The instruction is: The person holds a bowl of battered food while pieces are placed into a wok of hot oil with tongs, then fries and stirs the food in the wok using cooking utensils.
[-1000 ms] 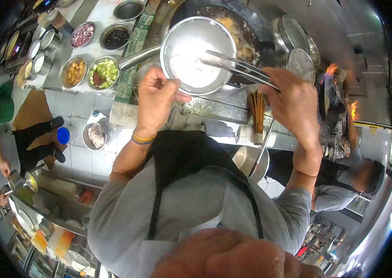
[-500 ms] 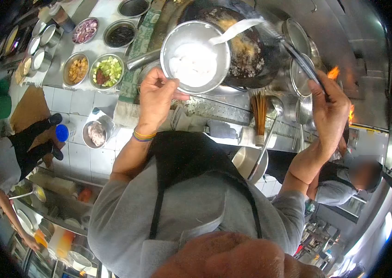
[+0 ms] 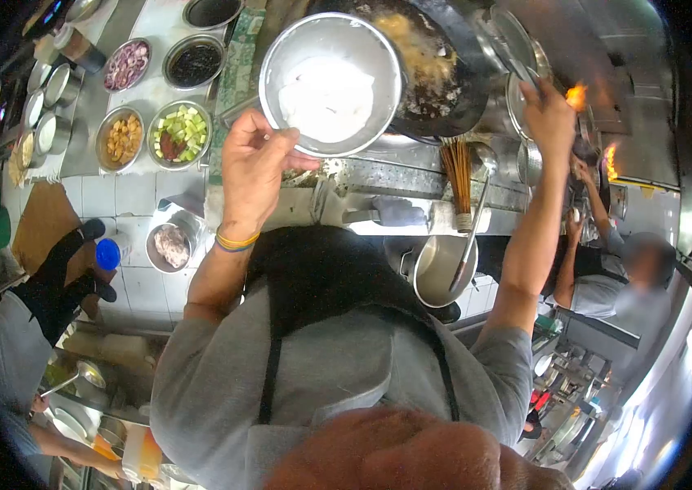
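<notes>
Pinched in my left hand [image 3: 252,167] is the near rim of a metal bowl [image 3: 330,143] with bright white pieces inside. Directly right of the bowl, a dark wok [image 3: 470,98] holds oil with browned bits frying in it. My right hand [image 3: 549,118] is closed around metal tongs [image 3: 513,64], out past the wok's right side. The tips of the tongs are blurred, and I cannot make out anything between them. A bamboo brush [image 3: 458,188] and a ladle [image 3: 481,192] lie at the front of the stove.
Bowls of green pieces [image 3: 180,135], yellow-brown pieces [image 3: 121,139], sliced onion [image 3: 126,65] and dark liquid [image 3: 193,62] stand to the left. A pot [image 3: 442,273] is below the stove edge. One co-worker [image 3: 599,286] is at the right near flames [image 3: 576,96], another [image 3: 19,343] at the left.
The tongs have come out of the bowl and swung right across the wok with my right hand. A white piece seen in them earlier no longer shows there. The bowl has shifted slightly left.
</notes>
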### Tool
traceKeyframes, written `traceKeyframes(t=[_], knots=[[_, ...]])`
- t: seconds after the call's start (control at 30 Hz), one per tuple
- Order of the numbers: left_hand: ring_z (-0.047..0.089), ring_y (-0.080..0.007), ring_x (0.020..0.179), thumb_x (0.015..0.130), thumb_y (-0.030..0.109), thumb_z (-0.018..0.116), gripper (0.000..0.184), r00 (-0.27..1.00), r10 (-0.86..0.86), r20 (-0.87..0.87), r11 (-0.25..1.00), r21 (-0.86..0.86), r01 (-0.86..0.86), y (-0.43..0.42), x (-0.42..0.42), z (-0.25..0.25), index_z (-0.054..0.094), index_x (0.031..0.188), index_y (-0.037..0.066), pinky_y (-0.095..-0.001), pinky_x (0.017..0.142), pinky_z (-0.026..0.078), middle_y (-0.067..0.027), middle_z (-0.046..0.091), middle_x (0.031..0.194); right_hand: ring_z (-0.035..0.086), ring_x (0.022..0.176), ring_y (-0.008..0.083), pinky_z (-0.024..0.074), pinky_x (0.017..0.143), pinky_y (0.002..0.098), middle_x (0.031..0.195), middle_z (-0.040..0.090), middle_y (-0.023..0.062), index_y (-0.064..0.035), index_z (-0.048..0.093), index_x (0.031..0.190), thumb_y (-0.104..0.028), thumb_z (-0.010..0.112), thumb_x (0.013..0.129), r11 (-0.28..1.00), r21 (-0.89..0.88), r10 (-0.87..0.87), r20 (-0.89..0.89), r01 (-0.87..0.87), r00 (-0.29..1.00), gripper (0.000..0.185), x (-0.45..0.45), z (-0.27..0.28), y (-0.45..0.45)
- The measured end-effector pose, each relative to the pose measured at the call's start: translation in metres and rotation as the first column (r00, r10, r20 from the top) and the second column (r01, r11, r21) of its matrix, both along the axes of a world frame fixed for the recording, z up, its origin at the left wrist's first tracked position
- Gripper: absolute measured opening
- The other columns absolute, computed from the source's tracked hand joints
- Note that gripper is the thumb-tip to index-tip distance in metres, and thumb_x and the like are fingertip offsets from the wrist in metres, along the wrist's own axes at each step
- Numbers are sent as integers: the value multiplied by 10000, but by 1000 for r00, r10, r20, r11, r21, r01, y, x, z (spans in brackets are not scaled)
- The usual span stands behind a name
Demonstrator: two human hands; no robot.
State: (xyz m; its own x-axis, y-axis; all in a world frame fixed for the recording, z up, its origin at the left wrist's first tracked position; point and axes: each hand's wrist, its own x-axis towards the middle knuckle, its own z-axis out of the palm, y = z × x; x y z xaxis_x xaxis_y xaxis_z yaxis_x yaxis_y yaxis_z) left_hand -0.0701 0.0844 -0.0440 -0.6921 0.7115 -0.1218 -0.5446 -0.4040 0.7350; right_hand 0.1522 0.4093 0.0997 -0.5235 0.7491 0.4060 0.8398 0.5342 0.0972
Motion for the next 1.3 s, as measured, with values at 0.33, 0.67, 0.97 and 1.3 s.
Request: traceKeyframes(t=[0.33, 0.67, 0.97, 1.3], knots=[[693, -218, 654, 891, -95, 577, 159, 998, -32, -48, 997, 63, 35, 11, 13, 11, 466, 885, 19, -343, 579, 645, -106, 604, 855, 690, 781, 310, 517, 709, 335, 915, 701, 173, -6, 703, 1088, -57, 759, 784, 806, -243, 555, -4, -539, 832, 313, -23, 80, -159], [696, -213, 680, 893, -71, 590, 119, 995, 28, -96, 994, 112, -17, 5, 27, 5, 519, 900, 24, -347, 589, 656, -113, 644, 915, 682, 720, 324, 533, 600, 426, 848, 684, 94, -80, 695, 1037, -206, 730, 814, 737, -303, 661, 136, -604, 738, 259, -44, 48, -171], [696, -212, 680, 890, -79, 583, 135, 993, 58, -98, 996, 79, -50, -3, 22, 6, 504, 895, 29, -345, 583, 654, -106, 632, 916, 681, 709, 331, 533, 606, 420, 867, 699, 128, -62, 704, 1040, -141, 751, 780, 688, -344, 699, 81, -639, 710, 276, -56, 43, -180], [679, -189, 665, 891, -68, 585, 146, 999, 44, 12, 999, -17, -44, -5, 4, -13, 468, 893, 19, -323, 580, 648, -140, 585, 992, 719, 763, 293, 528, 680, 309, 901, 719, 212, 30, 722, 1021, -116, 766, 807, 828, 26, 559, -98, -560, 823, 263, -43, 100, -155]])
